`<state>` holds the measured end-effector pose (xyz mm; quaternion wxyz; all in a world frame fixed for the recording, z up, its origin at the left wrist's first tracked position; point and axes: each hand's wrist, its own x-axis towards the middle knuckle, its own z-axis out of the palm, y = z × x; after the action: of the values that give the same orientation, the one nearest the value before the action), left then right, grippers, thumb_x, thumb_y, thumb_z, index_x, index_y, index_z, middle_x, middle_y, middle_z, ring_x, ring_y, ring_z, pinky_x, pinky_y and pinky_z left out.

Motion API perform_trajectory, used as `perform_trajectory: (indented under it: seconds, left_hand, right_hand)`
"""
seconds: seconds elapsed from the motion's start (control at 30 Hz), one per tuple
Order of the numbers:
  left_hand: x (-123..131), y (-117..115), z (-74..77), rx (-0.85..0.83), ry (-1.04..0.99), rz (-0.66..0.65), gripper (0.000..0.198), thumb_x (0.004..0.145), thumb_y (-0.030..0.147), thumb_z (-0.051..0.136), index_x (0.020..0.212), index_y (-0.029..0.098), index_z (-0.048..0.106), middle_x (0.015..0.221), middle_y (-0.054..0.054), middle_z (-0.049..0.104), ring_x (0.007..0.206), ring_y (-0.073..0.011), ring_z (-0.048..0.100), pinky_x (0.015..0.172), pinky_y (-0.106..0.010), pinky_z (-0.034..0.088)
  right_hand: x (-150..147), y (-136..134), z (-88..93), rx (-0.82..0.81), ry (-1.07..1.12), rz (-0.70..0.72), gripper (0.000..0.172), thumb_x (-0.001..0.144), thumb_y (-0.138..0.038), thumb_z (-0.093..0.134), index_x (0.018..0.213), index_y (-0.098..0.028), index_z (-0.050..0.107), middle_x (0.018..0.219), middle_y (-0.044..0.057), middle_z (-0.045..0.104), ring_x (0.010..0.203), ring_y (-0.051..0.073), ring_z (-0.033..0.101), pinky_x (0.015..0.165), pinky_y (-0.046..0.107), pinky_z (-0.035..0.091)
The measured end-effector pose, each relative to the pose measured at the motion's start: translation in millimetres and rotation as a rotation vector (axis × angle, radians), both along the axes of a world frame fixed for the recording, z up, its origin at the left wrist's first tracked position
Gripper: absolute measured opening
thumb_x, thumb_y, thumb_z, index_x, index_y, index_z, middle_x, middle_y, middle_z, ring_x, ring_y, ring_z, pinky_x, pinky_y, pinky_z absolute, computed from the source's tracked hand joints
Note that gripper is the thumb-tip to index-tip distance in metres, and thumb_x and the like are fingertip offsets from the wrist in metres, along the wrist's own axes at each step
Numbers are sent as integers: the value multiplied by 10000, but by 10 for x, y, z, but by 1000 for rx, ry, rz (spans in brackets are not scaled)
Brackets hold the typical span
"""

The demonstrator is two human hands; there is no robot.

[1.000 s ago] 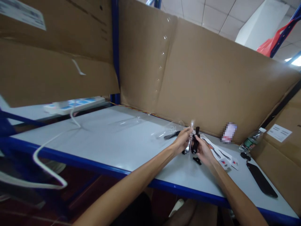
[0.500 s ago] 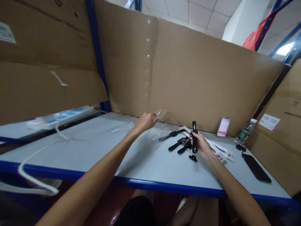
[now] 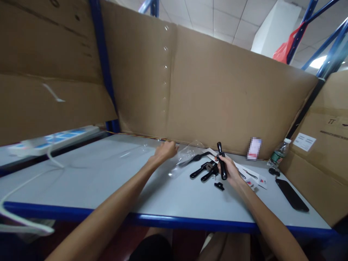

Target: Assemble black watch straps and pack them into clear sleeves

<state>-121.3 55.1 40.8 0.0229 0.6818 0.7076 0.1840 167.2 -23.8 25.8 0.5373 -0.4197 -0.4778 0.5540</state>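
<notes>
My right hand point(image 3: 228, 167) is closed around a black two-handled tool point(image 3: 221, 161), held upright over the table. My left hand point(image 3: 166, 150) is closed near the cardboard at the back; what it may hold is too small to make out. Clear plastic bags point(image 3: 187, 152) lie just right of it. Between the hands are a curved black piece point(image 3: 199, 157) and more black handled tools point(image 3: 208, 172). A small black part point(image 3: 219, 186) rests in front of them. Printed paper point(image 3: 251, 173) lies partly behind my right forearm.
At the right are a black phone point(image 3: 292, 195), a bottle point(image 3: 280, 154) and small round black items point(image 3: 274, 172). A white power strip point(image 3: 58, 139) with cables sits at the left. Cardboard point(image 3: 212, 90) walls in the back; the table's blue edge point(image 3: 190, 222) runs along the front.
My left hand has come down a little toward the tabletop, and the clear film that stuck up from its fingers no longer shows there. My right hand keeps hold of the tool. The view has shifted slightly.
</notes>
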Motion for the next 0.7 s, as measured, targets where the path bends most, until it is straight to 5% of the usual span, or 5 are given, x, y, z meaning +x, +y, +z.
perform_trajectory:
  seconds: [0.17,0.27,0.37,0.5,0.7]
  left_hand:
    - [720,-307,170,305,-416,-277,370,990,344,477,1295,184,612,1216,-164,676,1168,-290,614,1029,-401,435]
    - [1258,-442,46,125,-963,-415,339,958,419,568,1200,182,603,991,-113,714,944,-227,680,867,-329,509]
    - [1607,-528,-120,-312,-1336,-476,445,936,608,519,957,170,596,725,-54,655,635,-184,658,641,-294,522]
    - [1710,-619,-245,-385,-1526,-588,475,909,648,540,877,175,571,592,-7,594,530,-144,613,568,-249,518]
    - [1602,-651,-285,-381,-1573,-536,360,934,532,589,902,176,547,591,-2,597,507,-127,609,548,-228,527]
  right_hand:
    - [4,-16,30,67,-104,-99,449,715,-599,734,837,-200,567,527,-34,579,434,98,438,392,216,216]
    - [-5,-36,57,122,-132,-91,466,698,-620,745,815,-214,548,496,-66,518,426,92,405,410,217,239]
    - [-20,-49,66,129,-168,-68,479,690,-644,738,745,-223,517,476,-73,477,429,94,392,434,226,280]
    - [-54,-49,32,133,-249,-80,478,685,-637,739,664,-213,520,478,-65,461,458,96,407,469,228,325]
    - [-95,-29,-25,130,-324,-36,456,711,-634,712,650,-217,536,494,-53,475,473,113,426,475,234,341]
